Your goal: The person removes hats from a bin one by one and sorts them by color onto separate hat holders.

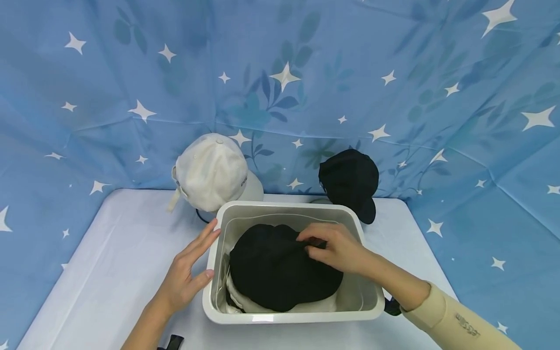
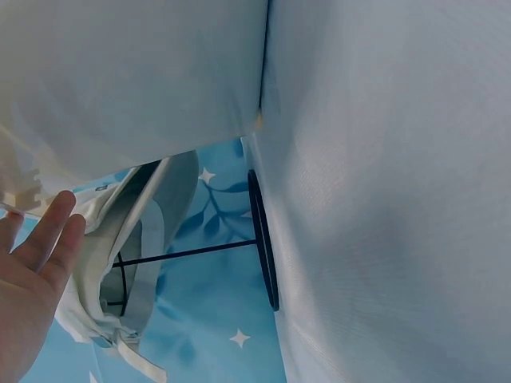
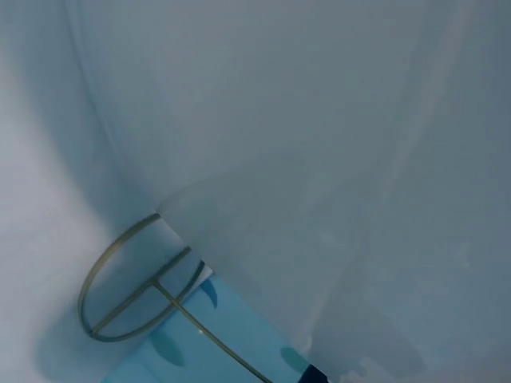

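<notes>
A black cap (image 1: 280,272) lies in a light grey plastic bin (image 1: 290,318), on top of cream-coloured fabric (image 1: 306,307). My right hand (image 1: 334,245) reaches in over the bin's right side, and its curled fingers and thumb pinch the cap's upper right part. Resting at the bin's left rim is my left hand (image 1: 185,272), fingers straight and spread; the left wrist view shows the same fingers (image 2: 49,231) against the bin's outer wall. The right hand is out of the right wrist view, where the translucent bin wall (image 3: 279,120) fills most of the picture.
Behind the bin, a white cap (image 1: 212,170) sits at the left on a black wire stand (image 2: 263,239). At the right is another black cap (image 1: 350,180), near a gold-coloured wire stand (image 3: 120,307). Blue star-patterned cloth (image 1: 262,48) hangs behind the white table (image 1: 118,253).
</notes>
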The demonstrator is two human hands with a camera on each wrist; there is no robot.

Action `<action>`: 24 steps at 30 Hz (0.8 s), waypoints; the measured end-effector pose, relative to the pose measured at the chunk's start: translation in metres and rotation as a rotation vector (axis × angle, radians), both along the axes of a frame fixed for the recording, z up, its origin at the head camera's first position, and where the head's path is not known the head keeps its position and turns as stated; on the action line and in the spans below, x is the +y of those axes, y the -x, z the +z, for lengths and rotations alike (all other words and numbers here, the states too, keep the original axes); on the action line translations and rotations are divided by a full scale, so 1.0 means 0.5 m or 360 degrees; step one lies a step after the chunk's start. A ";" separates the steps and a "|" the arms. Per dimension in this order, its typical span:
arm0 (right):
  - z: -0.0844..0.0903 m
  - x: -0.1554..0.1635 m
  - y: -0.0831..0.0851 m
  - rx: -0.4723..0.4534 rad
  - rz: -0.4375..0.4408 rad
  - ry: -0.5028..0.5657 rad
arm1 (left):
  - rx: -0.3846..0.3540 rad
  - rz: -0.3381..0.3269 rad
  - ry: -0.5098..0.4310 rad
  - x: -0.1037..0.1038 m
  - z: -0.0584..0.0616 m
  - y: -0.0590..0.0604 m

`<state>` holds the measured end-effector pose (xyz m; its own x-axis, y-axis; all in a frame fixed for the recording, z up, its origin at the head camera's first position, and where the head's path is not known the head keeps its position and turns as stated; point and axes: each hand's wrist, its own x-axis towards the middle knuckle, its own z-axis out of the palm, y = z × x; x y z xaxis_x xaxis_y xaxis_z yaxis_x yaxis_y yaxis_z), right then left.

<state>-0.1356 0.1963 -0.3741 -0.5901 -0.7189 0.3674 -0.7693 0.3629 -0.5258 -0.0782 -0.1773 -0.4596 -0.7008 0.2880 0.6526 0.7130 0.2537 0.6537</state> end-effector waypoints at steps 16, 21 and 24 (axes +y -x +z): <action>0.054 0.017 -0.001 0.0135 0.0026 0.0145 | -0.0033 0.0009 0.0008 0.005 0.002 -0.002; 0.074 0.020 0.002 0.0187 0.0048 0.0174 | -0.0029 0.0012 0.0007 0.005 0.003 0.000; 0.086 0.022 0.003 0.0216 0.0048 0.0175 | -0.0016 0.0009 -0.0003 0.006 0.004 0.001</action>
<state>-0.1370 0.2074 -0.3311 -0.5086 -0.6867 0.5195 -0.8456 0.2844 -0.4518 -0.0786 -0.1744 -0.4574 -0.7091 0.2828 0.6459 0.7048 0.2564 0.6615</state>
